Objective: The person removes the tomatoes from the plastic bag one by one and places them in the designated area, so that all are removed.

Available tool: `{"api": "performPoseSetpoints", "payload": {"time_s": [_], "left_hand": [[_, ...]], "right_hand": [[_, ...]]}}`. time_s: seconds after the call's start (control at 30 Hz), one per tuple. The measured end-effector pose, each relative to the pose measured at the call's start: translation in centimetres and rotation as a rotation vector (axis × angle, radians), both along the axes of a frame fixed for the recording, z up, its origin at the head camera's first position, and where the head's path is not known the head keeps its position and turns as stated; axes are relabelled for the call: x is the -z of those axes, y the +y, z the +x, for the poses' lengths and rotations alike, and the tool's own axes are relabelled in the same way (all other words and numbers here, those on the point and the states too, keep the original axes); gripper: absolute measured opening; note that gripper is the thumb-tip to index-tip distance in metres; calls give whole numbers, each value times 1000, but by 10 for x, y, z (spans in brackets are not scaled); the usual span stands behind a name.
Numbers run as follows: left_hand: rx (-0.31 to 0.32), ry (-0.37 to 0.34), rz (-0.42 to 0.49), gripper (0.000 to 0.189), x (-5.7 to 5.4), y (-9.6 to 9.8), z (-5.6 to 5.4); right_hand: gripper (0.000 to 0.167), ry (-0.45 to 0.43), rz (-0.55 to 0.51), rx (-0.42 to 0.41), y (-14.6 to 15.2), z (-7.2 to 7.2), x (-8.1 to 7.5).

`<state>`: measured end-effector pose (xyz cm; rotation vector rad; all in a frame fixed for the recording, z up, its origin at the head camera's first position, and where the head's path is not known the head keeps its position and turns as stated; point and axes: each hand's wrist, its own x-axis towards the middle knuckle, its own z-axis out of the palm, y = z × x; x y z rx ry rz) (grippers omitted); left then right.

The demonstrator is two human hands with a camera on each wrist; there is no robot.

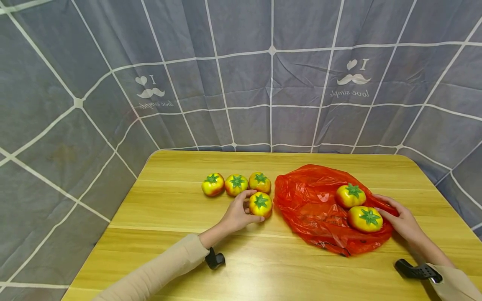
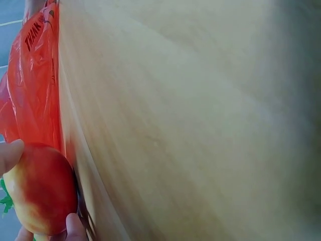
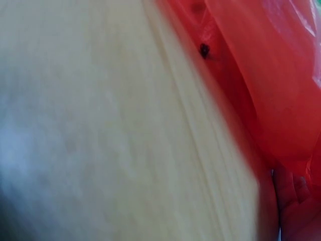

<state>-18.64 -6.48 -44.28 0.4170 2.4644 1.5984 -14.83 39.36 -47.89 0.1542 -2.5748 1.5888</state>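
Observation:
In the head view my left hand [image 1: 238, 212] holds a yellow-red tomato [image 1: 260, 205] with a green star-shaped top, thumb on the near side and fingers on the far side. The left wrist view shows that tomato [image 2: 44, 188] between thumb and fingertips, close beside the bag. A thin red plastic bag [image 1: 312, 205] lies crumpled on the table to its right. Two more tomatoes, one behind [image 1: 350, 195] and one in front [image 1: 365, 218], sit uncovered at the bag's right part. My right hand [image 1: 406, 221] grips the bag's right edge beside them; red film partly covers its fingers [image 3: 296, 201].
Left of the bag, three tomatoes stand in a row on the wooden table [image 1: 158, 205]: a left one [image 1: 213, 184], a middle one [image 1: 236, 185] and a right one [image 1: 260, 182]. A grey curtain [image 1: 248, 83] with white lines hangs behind the table. Each wrist wears a black strap.

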Motion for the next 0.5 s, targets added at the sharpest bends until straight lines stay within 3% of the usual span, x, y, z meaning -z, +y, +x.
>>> {"api": "performPoseSetpoints", "payload": {"time_s": [0.17, 0.5], "left_hand": [[-8, 6, 8, 74, 1, 0, 0], [-26, 12, -7, 73, 4, 0, 2]], "right_hand": [[42, 2, -30, -12, 0, -1, 1], [41, 15, 12, 1, -1, 1, 0]]}}
